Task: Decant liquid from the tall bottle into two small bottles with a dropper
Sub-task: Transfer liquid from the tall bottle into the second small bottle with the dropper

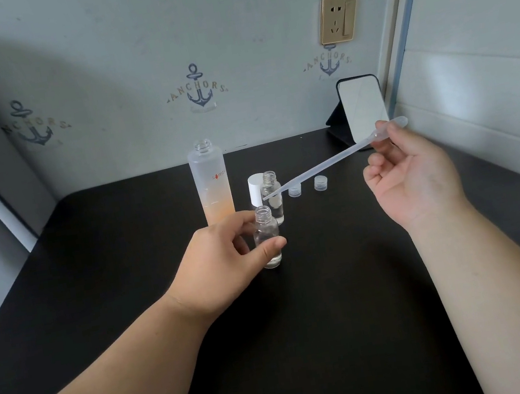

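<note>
The left hand (224, 257) is reaching in from seven o'clock and gripping the near small bottle (267, 240), thumb and fingers curled round its clear body. That bottle is standing upright and uncapped on the black table (107, 255), close to the centre, with a little clear liquid showing at its base. Just behind the hand, at about eleven o'clock from it, the tall bottle (212, 184) is standing open-necked, frosted, with pale orange liquid filling its lower part. To its right a white cap (255, 189) is standing upright, and touching or just beside that cap the second small bottle (273, 196) is standing uncapped, directly at twelve o'clock from the near one. Two ribbed clear caps (295, 190) and (320, 183) are lying further right on the table. The dropper (331, 160) is slanting from its tip, hovering in front of the second small bottle, up toward two o'clock, where the right hand (411, 172) is pinching its bulb end between thumb and fingertips, palm turned toward the camera. At one o'clock, by the wall, a small mirror (363, 109) is leaning on its stand.
</note>
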The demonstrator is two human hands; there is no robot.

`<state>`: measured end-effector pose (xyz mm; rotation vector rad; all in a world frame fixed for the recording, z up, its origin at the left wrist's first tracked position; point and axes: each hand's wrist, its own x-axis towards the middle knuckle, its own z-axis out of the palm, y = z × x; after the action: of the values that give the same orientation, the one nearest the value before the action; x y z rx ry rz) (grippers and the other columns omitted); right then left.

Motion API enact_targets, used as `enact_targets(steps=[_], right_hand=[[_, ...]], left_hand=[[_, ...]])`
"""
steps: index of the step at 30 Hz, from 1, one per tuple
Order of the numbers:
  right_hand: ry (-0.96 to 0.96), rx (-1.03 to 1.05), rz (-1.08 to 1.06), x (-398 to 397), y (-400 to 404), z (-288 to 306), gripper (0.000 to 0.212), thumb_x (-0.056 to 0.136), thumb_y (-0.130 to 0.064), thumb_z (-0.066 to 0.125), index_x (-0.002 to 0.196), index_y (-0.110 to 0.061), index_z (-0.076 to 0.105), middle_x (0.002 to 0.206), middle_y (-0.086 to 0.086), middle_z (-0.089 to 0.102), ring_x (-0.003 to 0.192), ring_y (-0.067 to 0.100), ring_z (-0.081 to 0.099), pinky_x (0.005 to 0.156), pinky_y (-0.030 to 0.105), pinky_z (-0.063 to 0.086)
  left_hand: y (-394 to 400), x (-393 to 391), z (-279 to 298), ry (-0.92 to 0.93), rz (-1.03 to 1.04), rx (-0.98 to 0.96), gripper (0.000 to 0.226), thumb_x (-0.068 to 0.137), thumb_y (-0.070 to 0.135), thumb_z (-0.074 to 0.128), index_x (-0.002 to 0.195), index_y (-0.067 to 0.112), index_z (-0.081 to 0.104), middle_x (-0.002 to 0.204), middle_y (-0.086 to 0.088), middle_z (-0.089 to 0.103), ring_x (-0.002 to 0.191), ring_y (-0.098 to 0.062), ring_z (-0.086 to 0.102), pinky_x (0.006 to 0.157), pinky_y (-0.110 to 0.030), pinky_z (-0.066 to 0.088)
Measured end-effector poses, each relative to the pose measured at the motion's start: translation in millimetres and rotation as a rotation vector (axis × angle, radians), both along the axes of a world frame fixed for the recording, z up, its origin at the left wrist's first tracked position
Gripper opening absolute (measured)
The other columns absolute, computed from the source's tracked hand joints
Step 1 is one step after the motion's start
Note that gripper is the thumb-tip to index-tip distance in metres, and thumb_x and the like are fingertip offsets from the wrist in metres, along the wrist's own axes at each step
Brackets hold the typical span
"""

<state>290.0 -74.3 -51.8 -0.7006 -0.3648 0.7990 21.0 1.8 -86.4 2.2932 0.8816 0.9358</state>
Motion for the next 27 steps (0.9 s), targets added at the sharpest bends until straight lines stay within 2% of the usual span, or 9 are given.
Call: enact_targets(steps=[3,6,9,13,15,17,22,25,27], right_hand=[[0.024,-0.01,-0.006,1,-1,0,0.013,0.09,-0.017,0.072,0.082,-0.013,0.081,0.077,0.0,0.069,0.054,0.013,0.053,0.055,0.021,0.045],[0.035,-0.016,-0.01,1,-1,0,0.016,0.092,-0.018,0.071,0.08,-0.014,0.081,0.076,-0.001,0.069,0.054,0.012,0.052,0.055,0.021,0.044],[0.05,-0.023,-0.013,1,-1,0,0.015,0.091,-0.018,0.072,0.081,-0.013,0.081,0.077,-0.001,0.069,0.055,0.013,0.053,0.055,0.021,0.044],[0.068,-0.039,-0.021,1,-1,-1,0.013,0.091,-0.018,0.073,0.082,-0.012,0.081,0.077,0.0,0.069,0.053,0.013,0.052,0.055,0.022,0.045],[0.07,-0.044,-0.02,2,-1,-1,0.014,0.09,-0.019,0.073,0.081,-0.012,0.081,0.076,0.0,0.069,0.053,0.014,0.052,0.054,0.022,0.045],[0.067,-0.043,-0.014,2,-1,-1,0.015,0.09,-0.019,0.073,0.08,-0.012,0.081,0.076,-0.001,0.07,0.053,0.013,0.052,0.054,0.022,0.045],[0.061,-0.038,-0.008,2,0,-2,0.015,0.09,-0.019,0.073,0.08,-0.012,0.082,0.076,0.0,0.069,0.053,0.013,0.053,0.054,0.022,0.046],[0.074,-0.012,0.005,2,0,-1,0.014,0.091,-0.017,0.074,0.08,-0.012,0.082,0.078,0.001,0.07,0.055,0.012,0.056,0.055,0.022,0.047],[0.081,0.02,0.016,1,0,0,0.012,0.091,-0.017,0.075,0.082,-0.011,0.082,0.081,0.002,0.071,0.058,0.012,0.059,0.055,0.022,0.048]], left_hand=[[-1,-3,2,-0.228,0.036,-0.034,0.035,0.089,0.058,0.06,0.11,0.032,0.07,0.09,0.016,0.072,0.081,-0.01,0.067,0.068,-0.017,0.052],[3,-6,4,-0.437,0.19,-0.026,0.013,0.091,0.04,0.055,0.103,0.041,0.062,0.092,0.018,0.068,0.086,-0.005,0.066,0.069,-0.012,0.049],[13,-6,5,-0.515,0.325,-0.065,0.025,0.085,0.036,0.06,0.105,0.049,0.05,0.098,0.019,0.059,0.09,-0.002,0.059,0.069,-0.01,0.047],[25,-1,-1,-0.415,0.294,-0.228,0.065,0.083,0.04,0.069,0.141,0.034,0.041,0.115,0.023,0.056,0.102,0.01,0.057,0.077,-0.015,0.044],[29,3,-5,-0.361,0.27,-0.266,0.071,0.086,0.04,0.074,0.147,0.033,0.037,0.118,0.026,0.056,0.102,0.011,0.058,0.077,-0.014,0.044],[32,4,-8,-0.308,0.278,-0.274,0.071,0.087,0.042,0.076,0.146,0.034,0.039,0.116,0.026,0.058,0.1,0.006,0.06,0.075,-0.014,0.045],[34,5,-9,-0.233,0.317,-0.229,0.054,0.088,0.043,0.075,0.135,0.034,0.05,0.098,0.033,0.055,0.089,0.01,0.056,0.069,-0.012,0.04],[31,3,-7,-0.26,0.296,-0.224,0.046,0.087,0.039,0.077,0.125,0.043,0.051,0.092,0.033,0.062,0.086,0.011,0.061,0.063,-0.009,0.044],[28,1,-4,-0.264,0.262,-0.209,0.042,0.086,0.035,0.078,0.113,0.053,0.051,0.095,0.041,0.06,0.09,0.019,0.058,0.066,-0.01,0.047]])
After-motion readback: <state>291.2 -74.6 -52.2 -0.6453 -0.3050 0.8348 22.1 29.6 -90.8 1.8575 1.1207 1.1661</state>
